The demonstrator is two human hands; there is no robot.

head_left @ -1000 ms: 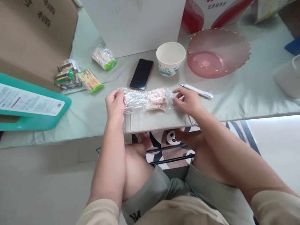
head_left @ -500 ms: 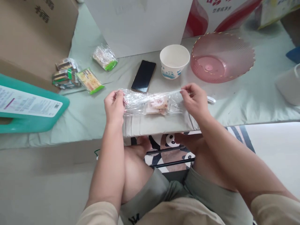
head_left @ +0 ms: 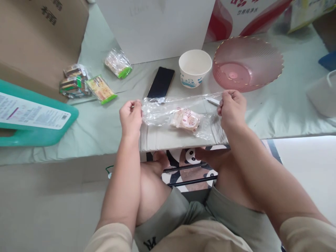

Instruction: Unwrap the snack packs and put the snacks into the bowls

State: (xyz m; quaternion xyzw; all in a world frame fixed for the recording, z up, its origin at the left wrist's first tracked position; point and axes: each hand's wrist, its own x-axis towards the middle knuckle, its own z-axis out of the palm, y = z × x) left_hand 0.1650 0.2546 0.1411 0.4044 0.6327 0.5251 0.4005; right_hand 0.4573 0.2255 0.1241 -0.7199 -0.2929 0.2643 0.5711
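A clear plastic bag [head_left: 159,113] is stretched between my two hands over the table's front edge. My left hand [head_left: 131,117] pinches its left end. My right hand [head_left: 233,106] grips the upper right corner with closed fingers. Inside the bag lies a small wrapped snack [head_left: 187,119] with red print, sagging toward the lower right. Partly behind the film is a slim white object [head_left: 212,101], close to my right hand; its kind I cannot make out. A dark phone [head_left: 161,82] lies just beyond the bag.
A paper cup [head_left: 194,68] and a pink ribbed bowl [head_left: 246,64] stand behind my right hand. Several wrapped snacks [head_left: 101,89] lie at the left, near a green jug [head_left: 60,122] and a cardboard box [head_left: 44,45]. A white box [head_left: 157,31] stands at the back.
My right hand has moved right and slightly up, pulling the bag's right corner outward. The snack inside has shifted right and turned. My left hand has barely moved.
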